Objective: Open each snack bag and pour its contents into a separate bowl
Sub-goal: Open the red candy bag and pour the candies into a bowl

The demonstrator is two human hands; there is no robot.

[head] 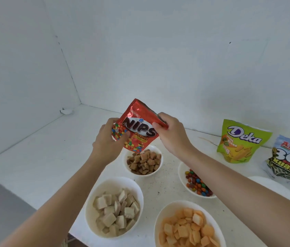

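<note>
Two hands hold a red Nips bag (137,127) in the air over a white table (42,157).
The left hand (108,139) grips the bag's lower corner at its 8 o'clock, fingers curled round the edge. The right hand (171,134) pinches the upper edge at its 2 o'clock between thumb and fingers. The bag is tilted, label toward the camera, and hangs at 12 o'clock of the bowl of brown squares (144,175). The bowl of coloured candies (181,175) lies at that bowl's 3 o'clock, the bowl of pale wafers (105,186) at its 7 o'clock, and the bowl of orange crackers (176,205) at its 5 o'clock. A green Deka bag (242,141) and a Kuaci seed bag (288,159) stand upright side by side at the table's 2 o'clock.
</note>
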